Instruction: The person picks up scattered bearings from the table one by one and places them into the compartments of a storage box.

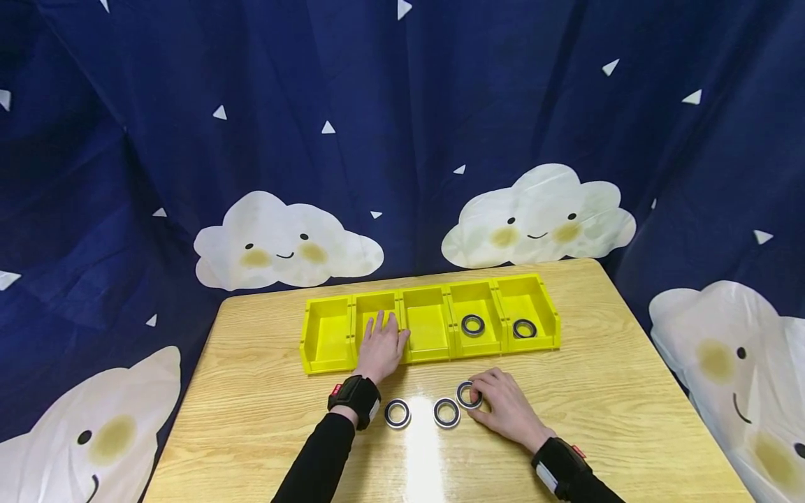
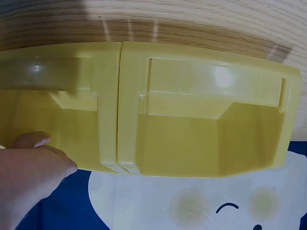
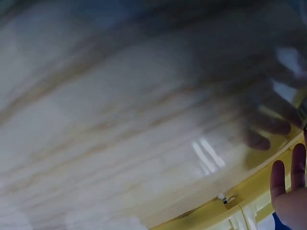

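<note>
A round silver ring bearing with a black face (image 1: 460, 397) is at the pale wooden tabletop (image 1: 629, 405), just left of the right hand (image 1: 503, 409), whose thumb and fingers pinch its right edge. 2 matching bearings (image 1: 437, 413) lie leftward, the nearer just beside it. Beyond stands a row of 5 yellow plastic bins (image 1: 426, 335). The left hand (image 1: 381, 347), farther off, reaches over the 2nd from left, fingers apart, holding nothing visible.

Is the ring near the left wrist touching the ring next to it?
Apart. The head view shows shiny tabletop between the left ring and the middle ring.
</note>
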`<state>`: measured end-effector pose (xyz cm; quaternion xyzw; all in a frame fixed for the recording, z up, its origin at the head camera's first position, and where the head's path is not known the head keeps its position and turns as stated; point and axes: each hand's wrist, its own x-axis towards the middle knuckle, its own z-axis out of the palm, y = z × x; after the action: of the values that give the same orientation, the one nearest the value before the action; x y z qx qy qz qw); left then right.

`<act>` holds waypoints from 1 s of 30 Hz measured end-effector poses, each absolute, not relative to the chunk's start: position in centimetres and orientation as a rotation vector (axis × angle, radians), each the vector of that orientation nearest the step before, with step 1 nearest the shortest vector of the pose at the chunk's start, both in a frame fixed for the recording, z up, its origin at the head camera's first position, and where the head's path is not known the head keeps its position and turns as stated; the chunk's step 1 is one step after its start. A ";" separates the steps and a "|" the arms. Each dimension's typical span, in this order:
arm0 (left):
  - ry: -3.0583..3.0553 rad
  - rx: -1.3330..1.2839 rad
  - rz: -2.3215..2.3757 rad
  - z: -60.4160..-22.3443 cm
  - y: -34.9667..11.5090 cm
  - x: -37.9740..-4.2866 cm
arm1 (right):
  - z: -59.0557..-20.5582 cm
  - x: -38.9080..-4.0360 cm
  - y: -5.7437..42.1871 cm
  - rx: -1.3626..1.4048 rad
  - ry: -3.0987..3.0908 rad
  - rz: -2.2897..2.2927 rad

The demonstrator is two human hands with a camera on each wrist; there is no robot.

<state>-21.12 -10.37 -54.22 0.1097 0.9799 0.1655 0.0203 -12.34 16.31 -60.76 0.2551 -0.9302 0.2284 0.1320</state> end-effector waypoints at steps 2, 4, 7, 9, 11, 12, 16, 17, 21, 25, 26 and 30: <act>3.040 0.343 0.517 -54.3 -10.4 -21.2 | -60.8 -12.4 16.3 0.737 -2.694 0.663; 3.038 0.346 0.517 -54.3 -10.3 -21.2 | -60.9 -12.4 16.2 0.738 -2.687 0.659; 3.039 0.352 0.508 -54.4 -10.2 -21.2 | -60.9 -12.6 16.2 0.741 -2.663 0.654; 3.046 0.359 0.496 -54.3 -10.1 -21.1 | -60.8 -12.8 16.1 0.738 -2.643 0.650; 3.055 0.362 0.482 -54.4 -10.0 -21.1 | -60.6 -13.0 16.0 0.735 -2.624 0.653; 3.057 0.362 0.483 -54.3 -9.9 -21.1 | -60.5 -13.2 16.0 0.732 -2.619 0.653; 3.051 0.357 0.480 -54.4 -9.7 -21.1 | -60.0 -13.7 15.7 0.730 -2.603 0.668; 3.047 0.357 0.482 -54.3 -9.7 -21.1 | -59.8 -13.8 15.6 0.729 -2.600 0.670; 3.034 0.356 0.493 -54.4 -9.5 -21.0 | -59.1 -14.6 15.1 0.715 -2.593 0.673; 3.035 0.350 0.514 -54.5 -9.4 -21.0 | -58.4 -15.6 14.4 0.709 -2.598 0.670; 3.038 0.350 0.512 -54.5 -9.3 -21.0 | -58.2 -15.8 14.2 0.711 -2.598 0.674; 3.046 0.351 0.510 -54.5 -9.1 -21.0 | -57.5 -17.0 13.5 0.723 -2.582 0.672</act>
<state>-20.98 -9.05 -54.48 0.1128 0.9798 0.1642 0.0164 -17.00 13.52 -57.47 0.2569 -0.9175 0.2388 0.1875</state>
